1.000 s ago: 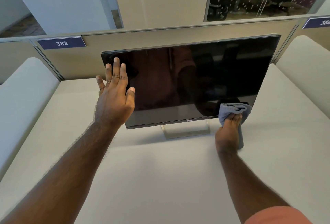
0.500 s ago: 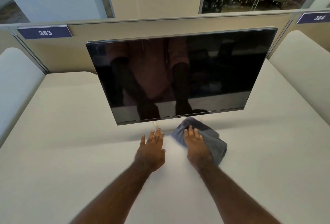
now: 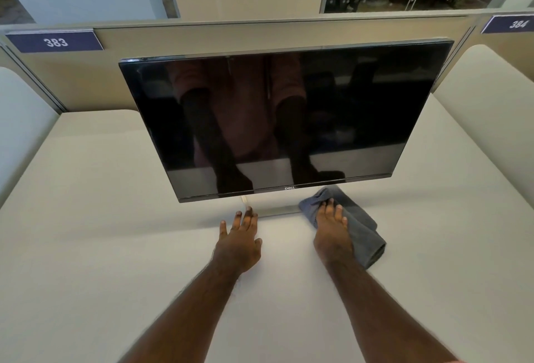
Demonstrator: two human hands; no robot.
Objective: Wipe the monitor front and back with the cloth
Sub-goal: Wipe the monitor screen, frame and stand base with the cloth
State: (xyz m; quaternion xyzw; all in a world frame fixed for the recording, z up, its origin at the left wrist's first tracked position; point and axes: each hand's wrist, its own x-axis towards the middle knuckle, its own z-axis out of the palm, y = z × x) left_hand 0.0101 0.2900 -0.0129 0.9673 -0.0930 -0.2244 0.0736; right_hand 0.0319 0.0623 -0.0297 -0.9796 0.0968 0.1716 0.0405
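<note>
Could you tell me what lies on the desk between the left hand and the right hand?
In the head view, only bare white desk separates the left hand from the right hand.

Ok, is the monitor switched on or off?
Off, as far as visible: the monitor screen is uniformly black and only mirrors the person's arms and the desk. No power light is discernible.

1. Monitor: flat black screen, switched off, glossy w/ reflections, thin bezel, small logo at bottom centre. Stands upright on the desk, front facing the camera, pale stand base below its bottom edge.
2. Cloth: grey, crumpled, lying on the desk just below the monitor's bottom edge, right of centre.
</note>
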